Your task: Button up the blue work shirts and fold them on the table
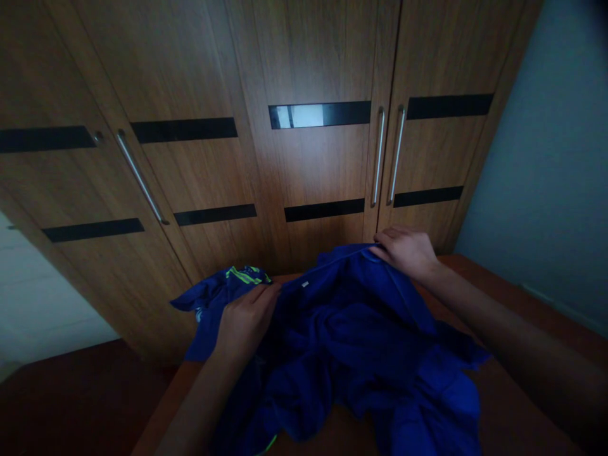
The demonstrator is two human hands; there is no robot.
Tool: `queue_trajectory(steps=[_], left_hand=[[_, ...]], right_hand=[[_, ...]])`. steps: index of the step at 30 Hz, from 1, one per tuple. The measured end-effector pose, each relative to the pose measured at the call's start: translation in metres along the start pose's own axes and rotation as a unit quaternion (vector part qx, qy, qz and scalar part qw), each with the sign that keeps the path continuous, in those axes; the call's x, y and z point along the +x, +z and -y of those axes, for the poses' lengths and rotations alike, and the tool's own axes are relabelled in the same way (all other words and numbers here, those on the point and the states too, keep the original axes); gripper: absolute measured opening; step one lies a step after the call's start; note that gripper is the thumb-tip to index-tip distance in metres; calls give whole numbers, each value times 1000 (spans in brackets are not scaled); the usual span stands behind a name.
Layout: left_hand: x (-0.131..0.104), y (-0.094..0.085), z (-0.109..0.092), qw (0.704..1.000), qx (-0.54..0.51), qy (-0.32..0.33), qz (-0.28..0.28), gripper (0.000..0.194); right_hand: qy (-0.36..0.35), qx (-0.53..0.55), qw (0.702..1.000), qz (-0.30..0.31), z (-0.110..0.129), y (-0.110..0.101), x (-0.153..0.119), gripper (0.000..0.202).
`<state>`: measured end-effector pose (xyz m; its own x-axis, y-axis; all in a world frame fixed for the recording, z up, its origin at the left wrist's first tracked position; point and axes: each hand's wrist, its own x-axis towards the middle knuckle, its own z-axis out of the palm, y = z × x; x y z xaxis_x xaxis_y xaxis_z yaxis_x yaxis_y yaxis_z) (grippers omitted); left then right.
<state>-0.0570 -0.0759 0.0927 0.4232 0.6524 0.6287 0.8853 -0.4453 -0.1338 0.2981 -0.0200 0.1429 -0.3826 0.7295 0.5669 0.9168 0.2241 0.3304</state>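
A dark blue garment [361, 335] with bright yellow-green trim lies bunched over a reddish-brown surface; which kind of garment it is, I cannot tell. My left hand [249, 316] pinches its upper edge left of centre. Farther right, my right hand [406, 250] grips the same edge, fingers closed over the cloth. Between the two hands the edge is lifted and stretched, with a small white tag [305, 284] on it. Left of my left hand, a part with yellow-green stripes [247, 275] and some white print hangs to the side. The lower folds spread toward me.
Right behind the garment stands a wooden wardrobe [313, 164] with black inlaid strips and metal handles [379, 158]. Its doors are closed. The reddish-brown surface [166, 405] extends under the cloth. A bluish wall [546, 190] is on the right, and a white panel [47, 297] on the left.
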Motion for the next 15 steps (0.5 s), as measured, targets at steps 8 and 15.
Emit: queue_trajectory(steps=[8, 15], left_hand=[[-15, 31, -30, 973, -80, -47, 211, 24], [-11, 48, -40, 955, -145, -75, 247, 12]], right_hand=[[108, -55, 987, 109, -39, -17, -20, 43], [3, 172, 966, 193, -67, 5, -42, 37]])
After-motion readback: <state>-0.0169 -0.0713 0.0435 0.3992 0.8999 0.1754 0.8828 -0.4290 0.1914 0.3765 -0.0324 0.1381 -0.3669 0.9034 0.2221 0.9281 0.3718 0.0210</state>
